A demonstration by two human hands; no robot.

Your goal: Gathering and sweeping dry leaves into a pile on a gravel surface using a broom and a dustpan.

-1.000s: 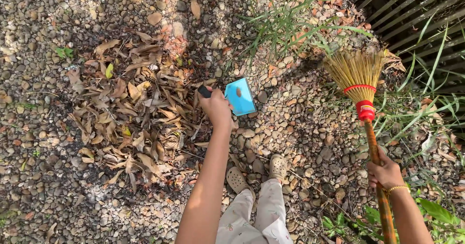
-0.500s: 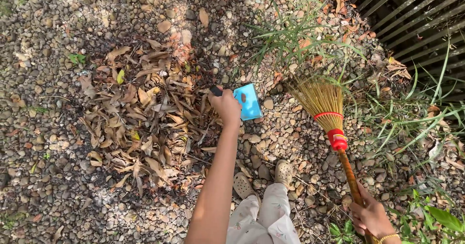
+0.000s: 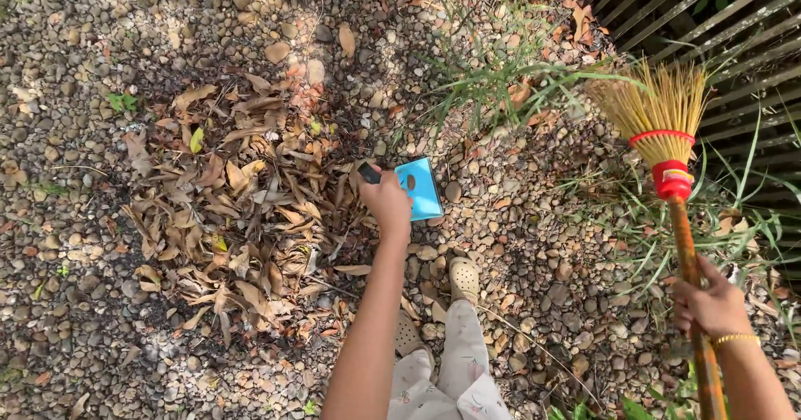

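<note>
The left hand (image 3: 389, 203) is closed around the black handle of a blue dustpan (image 3: 420, 188), which it holds at the right edge of a pile of dry brown leaves (image 3: 242, 211); the hand covers most of the handle, so only its dark end shows past the knuckles, and whether the pan's lip touches the ground cannot be made out. The right hand (image 3: 709, 307) is clamped on the orange stick of a broom (image 3: 663, 145), well to the right of the leaf pile; the stick runs out of the bottom of the view, so its lower end is cut off. The broom's straw bristles, bound with a red band, point up toward a slatted fence (image 3: 717, 20) far to the right of the pile, and they stand in thin green grass (image 3: 509, 78) that partly hides the ground there. A gold bracelet (image 3: 734, 338) sits on the right wrist. The pile lies on a bed of gravel (image 3: 75, 328) in patchy shade. Just right of and below the pile, two pale clogs (image 3: 464, 278) show under light patterned trousers; the left arm crosses over one shoe and hides much of it.
</note>
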